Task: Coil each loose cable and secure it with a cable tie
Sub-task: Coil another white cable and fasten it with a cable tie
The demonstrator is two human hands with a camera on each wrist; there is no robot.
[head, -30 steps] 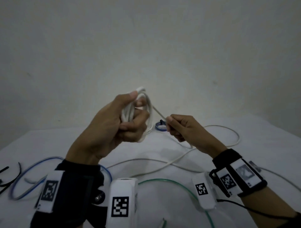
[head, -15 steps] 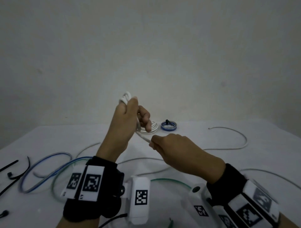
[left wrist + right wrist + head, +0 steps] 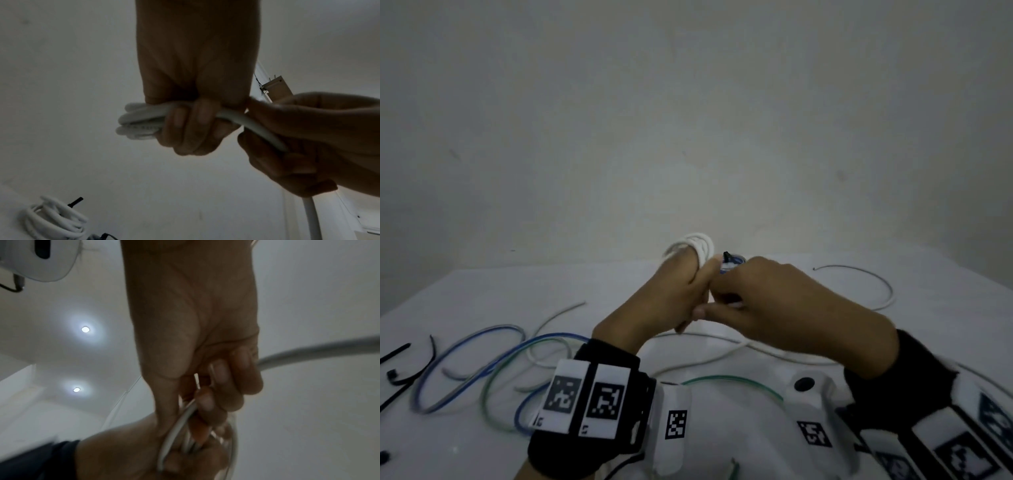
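Note:
A white cable coil (image 3: pixel 695 246) sticks up out of my left hand (image 3: pixel 678 291), which grips the bundled loops above the table. In the left wrist view the left fingers (image 3: pixel 191 129) curl round the coil (image 3: pixel 139 123). My right hand (image 3: pixel 767 301) presses against the left hand and grips the free strand of the same white cable (image 3: pixel 257 128). From the right wrist view the right fingers (image 3: pixel 224 386) curl round the strand, and the cable's tail (image 3: pixel 308 352) runs off to the right. The rest of the cable (image 3: pixel 722 353) trails over the table below the hands.
A tied white coil (image 3: pixel 53 219) lies on the white table (image 3: pixel 928 342), and a tied blue coil (image 3: pixel 732 262) peeks out behind my right hand. Loose blue and green cables (image 3: pixel 482 359) sprawl at left. Black cable ties (image 3: pixel 397 373) lie at the left edge. A thin cable (image 3: pixel 876 291) arcs at right.
My right hand has moved left and up along the strand until it meets my left hand. The left hand has turned, so the coil now stands above its fingers.

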